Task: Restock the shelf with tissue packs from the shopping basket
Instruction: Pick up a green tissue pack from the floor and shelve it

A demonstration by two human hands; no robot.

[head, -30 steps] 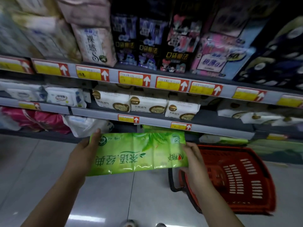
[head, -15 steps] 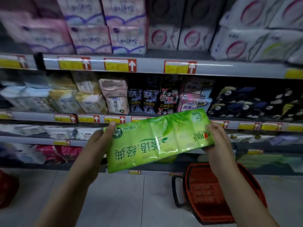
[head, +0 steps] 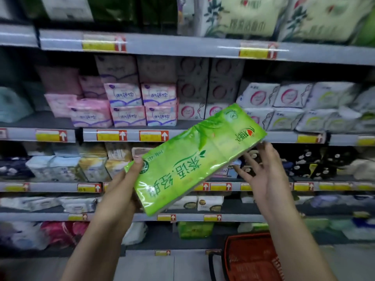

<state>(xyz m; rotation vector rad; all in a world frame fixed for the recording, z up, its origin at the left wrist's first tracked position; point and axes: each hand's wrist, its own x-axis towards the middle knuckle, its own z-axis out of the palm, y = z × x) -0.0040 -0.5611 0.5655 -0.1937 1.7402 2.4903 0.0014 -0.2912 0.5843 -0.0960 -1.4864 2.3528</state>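
Observation:
A long bright green tissue pack [head: 194,159] is held up in front of the shelves, tilted with its right end higher. My left hand [head: 123,185] grips its lower left end, thumb on the front face. My right hand [head: 261,173] is just below the pack's upper right end with fingers spread; I cannot tell whether the fingertips touch it. The red shopping basket [head: 251,258] stands on the floor at the bottom right, partly cut off by the frame edge; no packs show in its visible part. More green packs [head: 194,229] lie on the bottom shelf.
Several grey shelves [head: 182,45] with yellow and red price tags fill the view, stocked with pink, white and dark packets. Large pale tissue packs [head: 249,15] stand on the top shelf at the right. Grey floor tiles [head: 146,268] lie beside the basket.
The green pack has risen and tilted further, its right end higher. My right hand has let go of the pack's end and spread its fingers. The view has lifted toward higher shelves.

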